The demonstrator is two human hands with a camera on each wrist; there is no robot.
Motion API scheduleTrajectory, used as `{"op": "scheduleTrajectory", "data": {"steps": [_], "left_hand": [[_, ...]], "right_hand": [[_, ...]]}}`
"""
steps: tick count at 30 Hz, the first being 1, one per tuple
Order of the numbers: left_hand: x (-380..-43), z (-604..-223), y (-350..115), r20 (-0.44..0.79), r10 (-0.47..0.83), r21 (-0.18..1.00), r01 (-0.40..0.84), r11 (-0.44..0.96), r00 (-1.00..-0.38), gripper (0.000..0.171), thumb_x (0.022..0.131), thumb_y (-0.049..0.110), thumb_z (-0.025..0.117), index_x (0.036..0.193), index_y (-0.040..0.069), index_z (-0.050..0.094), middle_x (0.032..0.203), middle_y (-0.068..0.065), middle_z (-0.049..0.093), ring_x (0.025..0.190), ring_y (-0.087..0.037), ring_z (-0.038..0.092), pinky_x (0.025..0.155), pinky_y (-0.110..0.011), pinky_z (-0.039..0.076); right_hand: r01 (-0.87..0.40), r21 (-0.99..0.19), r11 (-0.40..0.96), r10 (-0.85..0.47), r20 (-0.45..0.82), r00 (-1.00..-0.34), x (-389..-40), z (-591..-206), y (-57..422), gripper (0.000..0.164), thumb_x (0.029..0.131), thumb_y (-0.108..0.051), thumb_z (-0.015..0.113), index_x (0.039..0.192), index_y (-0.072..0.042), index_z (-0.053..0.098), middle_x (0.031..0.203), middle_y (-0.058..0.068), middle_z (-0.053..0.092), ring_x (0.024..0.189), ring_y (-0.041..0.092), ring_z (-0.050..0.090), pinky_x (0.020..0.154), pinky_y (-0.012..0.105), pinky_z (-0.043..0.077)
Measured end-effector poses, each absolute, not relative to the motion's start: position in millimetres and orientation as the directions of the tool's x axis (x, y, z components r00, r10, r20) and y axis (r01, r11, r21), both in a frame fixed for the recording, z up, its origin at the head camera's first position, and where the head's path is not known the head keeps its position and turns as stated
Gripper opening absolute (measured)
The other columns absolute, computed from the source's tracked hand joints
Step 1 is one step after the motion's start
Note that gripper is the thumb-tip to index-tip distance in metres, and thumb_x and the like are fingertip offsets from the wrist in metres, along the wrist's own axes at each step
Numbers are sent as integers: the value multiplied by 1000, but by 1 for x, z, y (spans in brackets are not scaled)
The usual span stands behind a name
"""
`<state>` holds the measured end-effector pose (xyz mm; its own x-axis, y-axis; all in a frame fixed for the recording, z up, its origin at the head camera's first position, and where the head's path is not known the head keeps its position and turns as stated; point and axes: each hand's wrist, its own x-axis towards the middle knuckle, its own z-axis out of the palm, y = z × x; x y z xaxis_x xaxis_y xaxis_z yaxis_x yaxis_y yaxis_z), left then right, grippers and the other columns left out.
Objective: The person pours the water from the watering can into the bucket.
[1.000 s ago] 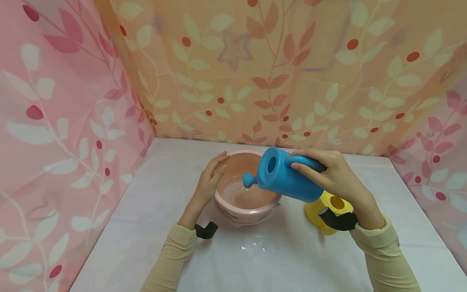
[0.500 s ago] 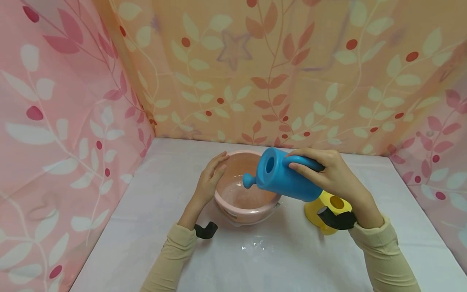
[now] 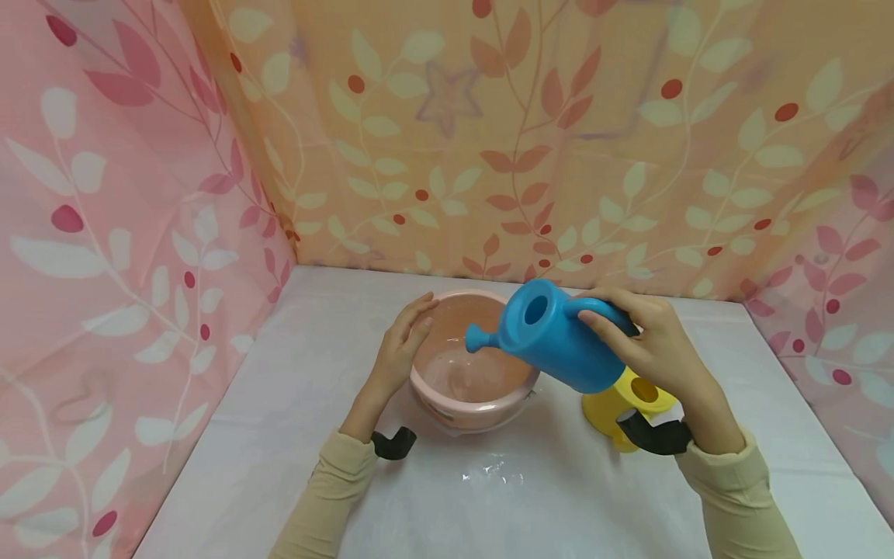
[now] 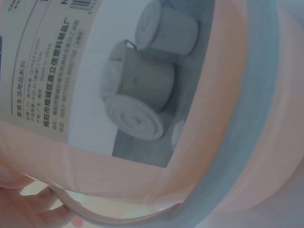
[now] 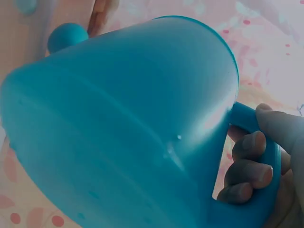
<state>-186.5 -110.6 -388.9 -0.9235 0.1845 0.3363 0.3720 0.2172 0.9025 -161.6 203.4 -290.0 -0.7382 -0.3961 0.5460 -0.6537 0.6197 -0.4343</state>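
Note:
My right hand grips a blue toy watering can by its loop handle, fingers curled round it in the right wrist view. The can is raised and tilted, its rose end over a pink plastic bucket. Clear water shows in the bottom of the bucket. Against the bucket's left side rests my left hand, its fingers fairly straight along the rim. A printed label and a greyish carrying handle show on the bucket close up in the left wrist view.
Right of the bucket, partly hidden by the watering can and my right wrist, lies a yellow plastic piece with a round hole. Splashed water wets the white table cover in front. Leaf-patterned cloth walls three sides.
My right hand has shifted slightly right, and the watering can has tipped back a little towards upright. My left hand and the bucket stay in place.

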Motion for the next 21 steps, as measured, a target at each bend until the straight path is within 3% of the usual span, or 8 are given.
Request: {"op": "scheduleTrajectory", "data": {"steps": [9, 12, 16, 21], "left_hand": [[-187, -388, -110, 345, 192, 903, 381, 200, -919, 37, 99, 13, 41, 132, -5, 45, 146, -19, 34, 137, -32, 27, 109, -56, 21], [-188, -388, -110, 345, 194, 904, 381, 195, -918, 38, 99, 13, 41, 132, -5, 45, 146, -19, 33, 137, -33, 27, 109, -56, 21], [-187, -389, -111, 339, 192, 905, 375, 201, -921, 38, 99, 15, 41, 132, -3, 45, 146, -17, 33, 137, -32, 27, 108, -57, 21], [-186, -392, -111, 333, 196, 906, 371, 203, -922, 38, 100, 15, 40, 133, -2, 45, 147, -16, 33, 137, -31, 27, 108, -59, 20]], "right_hand": [[-580, -478, 660, -322, 517, -793, -154, -297, 217, 27, 86, -3, 63, 112, -2, 59, 103, 12, 66, 92, 31, 64, 75, 52, 51], [-556, -492, 670, -299, 506, -809, -151, -301, 222, 20, 87, -3, 61, 107, -2, 59, 98, 9, 66, 90, 15, 63, 77, 34, 55], [-526, -531, 664, -270, 486, -831, -146, -304, 227, 14, 90, -4, 58, 103, -3, 59, 92, 5, 64, 85, -4, 56, 75, 13, 47], [-484, -612, 626, -238, 441, -865, -139, -308, 232, 8, 93, -4, 52, 99, -2, 57, 85, -1, 61, 79, 0, 58, 73, 19, 51]]}}
